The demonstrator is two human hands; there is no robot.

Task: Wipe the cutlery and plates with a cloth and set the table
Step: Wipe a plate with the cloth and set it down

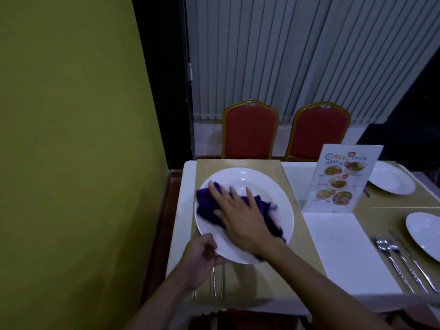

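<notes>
Right hand (240, 220): flat, fingers spread, pressing purple cloth (209, 206) into plate (245, 177), lower centre.
Left hand (202, 253): pinching plate's near-left rim.

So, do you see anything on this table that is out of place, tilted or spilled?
Nothing looks spilled or damaged. The plate being wiped seems lifted at its near edge by the left hand, while the right hand presses the purple cloth on it. The cutlery below is partly covered by that plate.

Dim, murky light – cloth (238, 215) motion-blurred, edges bowed.
</notes>
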